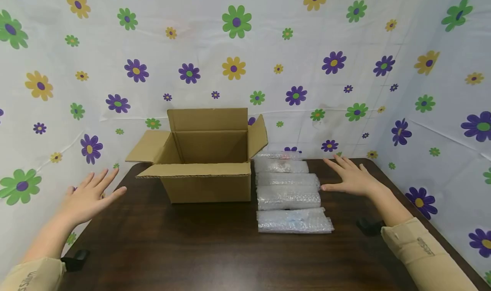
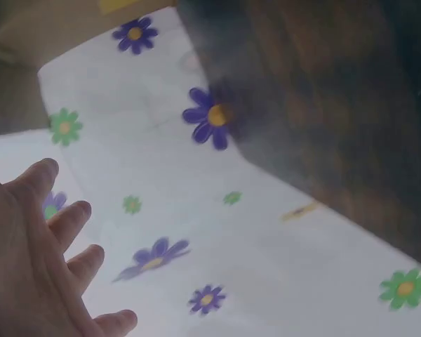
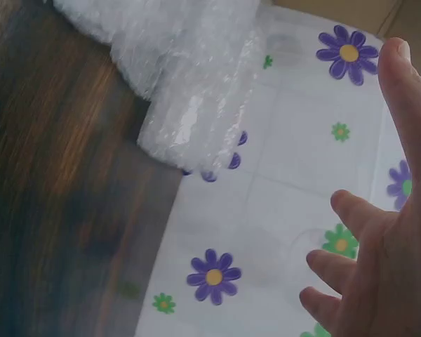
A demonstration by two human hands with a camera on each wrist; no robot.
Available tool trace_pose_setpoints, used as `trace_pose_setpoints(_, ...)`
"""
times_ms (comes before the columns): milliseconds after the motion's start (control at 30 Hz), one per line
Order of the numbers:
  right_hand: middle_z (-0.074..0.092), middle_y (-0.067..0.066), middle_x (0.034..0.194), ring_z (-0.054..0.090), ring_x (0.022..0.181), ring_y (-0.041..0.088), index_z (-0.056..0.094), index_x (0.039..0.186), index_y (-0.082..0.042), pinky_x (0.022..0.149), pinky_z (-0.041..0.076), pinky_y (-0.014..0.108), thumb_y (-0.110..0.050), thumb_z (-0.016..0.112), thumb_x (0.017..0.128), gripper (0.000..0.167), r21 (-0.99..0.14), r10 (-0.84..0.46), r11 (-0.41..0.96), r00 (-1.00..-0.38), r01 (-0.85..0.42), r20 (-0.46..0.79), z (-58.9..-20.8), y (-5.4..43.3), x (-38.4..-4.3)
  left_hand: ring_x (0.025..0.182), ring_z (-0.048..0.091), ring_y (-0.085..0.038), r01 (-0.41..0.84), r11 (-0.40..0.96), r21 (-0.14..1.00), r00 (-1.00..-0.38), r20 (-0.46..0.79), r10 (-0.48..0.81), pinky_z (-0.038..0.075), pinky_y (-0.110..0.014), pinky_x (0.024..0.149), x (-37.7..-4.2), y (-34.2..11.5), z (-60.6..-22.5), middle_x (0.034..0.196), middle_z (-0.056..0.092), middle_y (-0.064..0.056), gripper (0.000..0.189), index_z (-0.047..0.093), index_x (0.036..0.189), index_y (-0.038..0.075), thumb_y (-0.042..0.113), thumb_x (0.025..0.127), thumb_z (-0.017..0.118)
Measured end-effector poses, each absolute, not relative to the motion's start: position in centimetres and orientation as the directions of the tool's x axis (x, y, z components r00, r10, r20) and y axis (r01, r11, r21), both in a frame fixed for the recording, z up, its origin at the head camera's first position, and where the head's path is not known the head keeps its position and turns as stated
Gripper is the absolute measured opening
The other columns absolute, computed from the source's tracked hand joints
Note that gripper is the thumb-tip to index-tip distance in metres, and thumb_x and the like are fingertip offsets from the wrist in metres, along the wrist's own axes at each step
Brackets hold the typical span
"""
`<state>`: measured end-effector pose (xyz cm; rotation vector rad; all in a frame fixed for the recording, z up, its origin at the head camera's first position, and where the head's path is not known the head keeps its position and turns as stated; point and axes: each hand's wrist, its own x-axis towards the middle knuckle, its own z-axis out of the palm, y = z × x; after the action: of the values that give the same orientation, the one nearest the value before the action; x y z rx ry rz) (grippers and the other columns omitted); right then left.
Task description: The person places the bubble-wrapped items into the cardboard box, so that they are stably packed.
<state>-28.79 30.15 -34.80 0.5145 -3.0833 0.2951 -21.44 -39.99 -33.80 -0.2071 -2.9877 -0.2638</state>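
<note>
My left hand (image 1: 88,199) is raised over the table's left side with fingers spread, holding nothing. To its right stands an open cardboard box (image 1: 207,188), its flaps folded outward. My right hand (image 1: 350,178), fingers also spread and nothing in them, hovers just right of a row of bubble-wrapped bundles (image 1: 289,197). Several of these lie one behind another beside the box; the nearest bundle (image 1: 294,221) shows a faint blue tint through the wrap. In the right wrist view the thumb and fingers stand apart from the bubble wrap (image 3: 196,105).
The dark wooden table (image 1: 215,252) carries the box and bundles. A flower-printed white sheet (image 1: 207,48) hangs behind the table and along both sides. Dark straps circle both wrists, just beyond the beige sleeves (image 1: 426,248).
</note>
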Motion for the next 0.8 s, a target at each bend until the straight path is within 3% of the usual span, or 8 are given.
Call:
trace_pose_setpoints(333, 0.015, 0.022, 0.159, 0.012, 0.141, 0.050, 0.026, 0.155, -0.020, 0.099, 0.012, 0.079, -0.063, 0.075, 0.071, 0.106, -0.219, -0.472, 0.850, -0.878, -0.478, 0.085, -34.8, 28.2, -26.5, 0.139, -0.007, -0.054, 0.238, 0.940, 0.246, -0.952, 0.250, 0.176, -0.007, -0.076, 0.100, -21.4, -39.9, -29.0, 0.155, 0.008, -0.032, 0.071, 0.012, 0.156, 0.011, 0.041, 0.101, 0.044)
trace_pose_setpoints(500, 0.018, 0.024, 0.157, 0.016, 0.139, 0.054, 0.031, 0.153, -0.015, 0.096, 0.024, 0.077, -0.052, 0.081, 0.071, 0.103, -0.367, -0.609, 0.720, -0.790, -0.590, 0.076, -35.3, 26.5, -25.0, 0.142, -0.006, -0.048, 0.329, 0.881, 0.339, -0.935, 0.249, 0.253, -0.009, -0.068, 0.106, -22.2, -37.9, -26.3, 0.158, 0.005, -0.027, 0.065, 0.011, 0.157, 0.014, 0.034, 0.103, 0.041)
trace_pose_setpoints(633, 0.024, 0.023, 0.155, 0.024, 0.137, 0.051, 0.035, 0.151, -0.013, 0.096, 0.032, 0.072, -0.044, 0.083, 0.073, 0.097, -0.480, -0.689, 0.617, -0.723, -0.624, 0.055, -35.7, 25.2, -24.0, 0.144, -0.004, -0.045, 0.373, 0.818, 0.439, -0.928, 0.196, 0.318, -0.002, -0.072, 0.106, -23.0, -35.8, -25.0, 0.161, 0.003, -0.020, 0.062, 0.009, 0.158, 0.024, 0.033, 0.104, 0.039)
trace_pose_setpoints(800, 0.046, 0.009, 0.146, 0.044, 0.131, 0.033, 0.047, 0.145, -0.012, 0.098, 0.041, 0.058, -0.048, 0.079, 0.076, 0.084, -0.511, -0.717, 0.607, -0.697, -0.609, -0.021, -36.1, 24.0, -23.0, 0.142, 0.008, -0.050, 0.374, 0.775, 0.509, -0.922, 0.110, 0.373, 0.013, -0.077, 0.099, -24.0, -33.3, -24.1, 0.161, 0.006, -0.016, 0.059, 0.010, 0.157, 0.033, 0.036, 0.105, 0.037)
